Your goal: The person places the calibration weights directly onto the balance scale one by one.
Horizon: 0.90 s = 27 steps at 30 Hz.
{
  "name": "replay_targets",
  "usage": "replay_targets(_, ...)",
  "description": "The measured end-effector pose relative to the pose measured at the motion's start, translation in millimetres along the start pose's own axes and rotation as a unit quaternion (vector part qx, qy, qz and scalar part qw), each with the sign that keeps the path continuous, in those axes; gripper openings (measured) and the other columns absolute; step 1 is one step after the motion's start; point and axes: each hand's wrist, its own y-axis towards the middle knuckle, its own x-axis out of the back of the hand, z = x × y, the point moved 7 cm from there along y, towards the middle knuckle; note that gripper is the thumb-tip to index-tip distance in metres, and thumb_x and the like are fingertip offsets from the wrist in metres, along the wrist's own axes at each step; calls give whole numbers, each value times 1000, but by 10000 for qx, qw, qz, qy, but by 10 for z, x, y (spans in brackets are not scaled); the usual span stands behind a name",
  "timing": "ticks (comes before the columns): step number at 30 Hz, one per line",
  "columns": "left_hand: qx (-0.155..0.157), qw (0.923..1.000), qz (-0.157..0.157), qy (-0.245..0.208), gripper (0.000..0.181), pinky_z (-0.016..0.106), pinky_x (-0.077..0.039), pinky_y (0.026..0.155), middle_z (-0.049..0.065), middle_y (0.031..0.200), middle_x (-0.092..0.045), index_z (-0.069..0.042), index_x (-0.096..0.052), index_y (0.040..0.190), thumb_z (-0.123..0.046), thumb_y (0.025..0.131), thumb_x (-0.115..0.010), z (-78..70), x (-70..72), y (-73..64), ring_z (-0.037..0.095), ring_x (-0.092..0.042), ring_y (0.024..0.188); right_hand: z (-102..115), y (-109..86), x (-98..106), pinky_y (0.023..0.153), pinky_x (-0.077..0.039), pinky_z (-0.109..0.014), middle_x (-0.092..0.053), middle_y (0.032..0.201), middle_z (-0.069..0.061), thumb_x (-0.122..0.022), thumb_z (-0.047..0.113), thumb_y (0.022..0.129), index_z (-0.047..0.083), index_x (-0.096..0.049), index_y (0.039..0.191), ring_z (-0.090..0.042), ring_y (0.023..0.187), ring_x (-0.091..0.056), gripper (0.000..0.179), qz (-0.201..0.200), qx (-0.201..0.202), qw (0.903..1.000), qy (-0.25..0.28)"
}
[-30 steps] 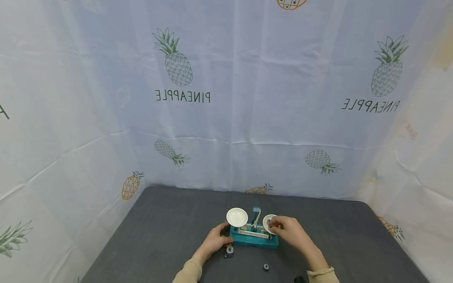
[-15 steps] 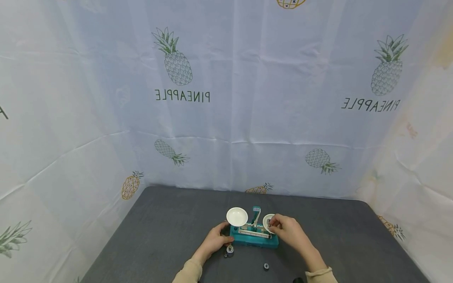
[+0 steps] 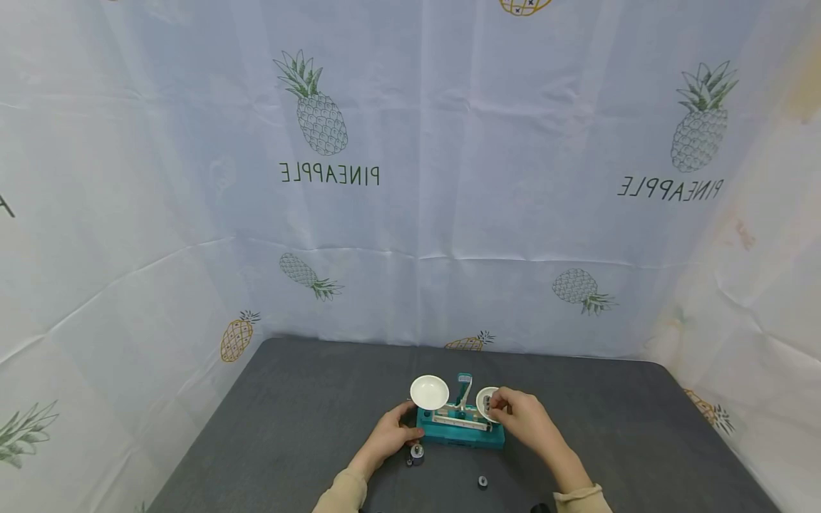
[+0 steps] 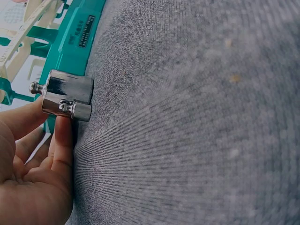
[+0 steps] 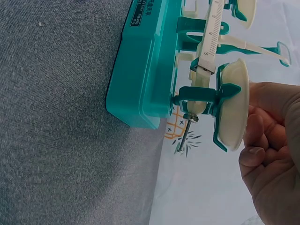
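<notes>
A teal balance scale [image 3: 460,436] stands on the dark table. My left hand [image 3: 386,432] grips its left end, thumb along the front and fingers behind. The left pan [image 3: 430,392] holds nothing and sits higher than the right pan [image 3: 482,393]. Over the right pan, my right hand [image 3: 527,422] pinches a small metal weight among the weights [image 3: 487,404] there; its fingertips are hidden behind the pan rim in the right wrist view. A large shiny weight [image 4: 68,86] and a smaller weight [image 4: 82,112] stand by my left hand, in front of the base.
Another metal weight [image 3: 482,483] stands on the table [image 3: 308,427] in front of the scale. A dark object [image 3: 541,508] shows at the bottom edge near the right sleeve. A pineapple-print curtain [image 3: 417,214] hangs around the table's back and sides.
My right fingertips have shifted slightly within the right pan, and more of the weights there shows now. My left hand has stayed on the scale's left end.
</notes>
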Motion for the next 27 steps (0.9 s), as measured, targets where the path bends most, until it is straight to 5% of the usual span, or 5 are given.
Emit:
replay_targets(5,70,10000,8,24,58,28,-47,57,13,90,-58,2,-40,126,-9,75,-64,75,0,39,10,-55,58,13,-3,30,50,-36,-18,-54,67,12,-64,17,77,23,-58,77,0,55,-42,9,-12,23,10000,9)
replay_targets(13,-24,9998,84,-184,54,31,-48,58,15,83,-59,8,-40,124,-4,75,-62,-242,39,-141,12,-56,59,47,-63,88,49,-35,-17,-55,73,11,-64,20,78,23,-60,81,1,54,-39,6,-109,296,9995,-15)
replay_targets(18,-71,9997,98,-227,53,30,-48,58,15,80,-59,8,-41,123,-4,76,-61,-293,52,-169,11,-56,59,88,-120,139,49,-34,-17,-56,81,8,-64,20,78,20,-62,86,2,56,-36,9,-298,577,9979,75)
replay_targets(27,-8,9996,161,-224,59,25,-47,56,8,80,-60,3,-40,126,-10,74,-65,81,-1,55,9,-56,57,166,-225,181,47,-33,-16,-54,76,10,-67,19,75,19,-62,88,4,54,-36,14,-341,700,9968,194)
